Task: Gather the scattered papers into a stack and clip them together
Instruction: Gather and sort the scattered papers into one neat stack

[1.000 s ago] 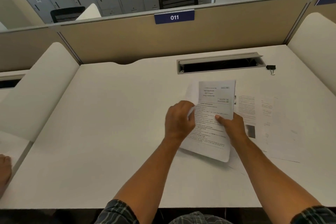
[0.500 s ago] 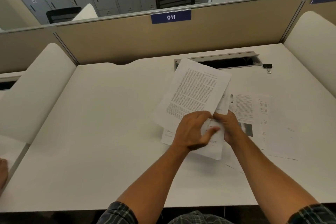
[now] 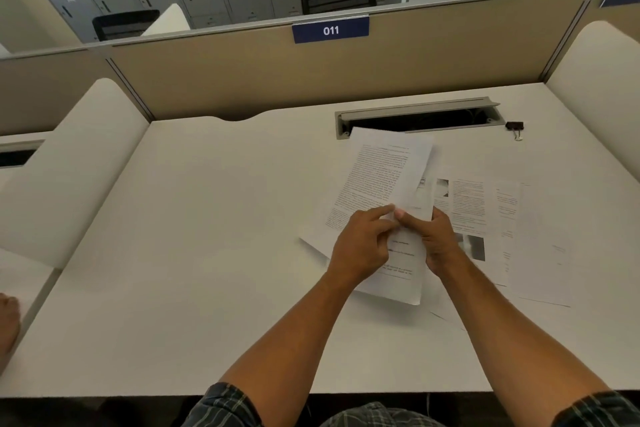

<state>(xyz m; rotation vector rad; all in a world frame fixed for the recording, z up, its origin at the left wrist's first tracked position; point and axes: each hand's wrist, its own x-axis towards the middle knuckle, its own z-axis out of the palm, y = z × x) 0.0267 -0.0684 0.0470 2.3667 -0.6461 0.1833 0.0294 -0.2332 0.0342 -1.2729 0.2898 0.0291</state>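
Note:
My left hand [image 3: 362, 246] and my right hand [image 3: 438, 241] both pinch a few printed papers [image 3: 377, 180] lifted off the white desk [image 3: 207, 236], right of centre. The top sheet is full of text and leans to the left; another sheet stands between my fingers. More printed sheets [image 3: 485, 218] lie flat on the desk just right of my right hand, partly overlapping. A small black binder clip [image 3: 515, 126] sits at the far right, beside the end of the cable slot.
A grey cable slot [image 3: 415, 114] with its lid raised runs along the back of the desk. A tan partition [image 3: 242, 80] labelled 011 stands behind it. White side dividers [image 3: 69, 166] flank the desk. Another person's hand [image 3: 7, 322] shows at the far left edge.
My hands have lifted the sheets and fanned out a text page on top, which now leans further left. The view has shifted slightly.

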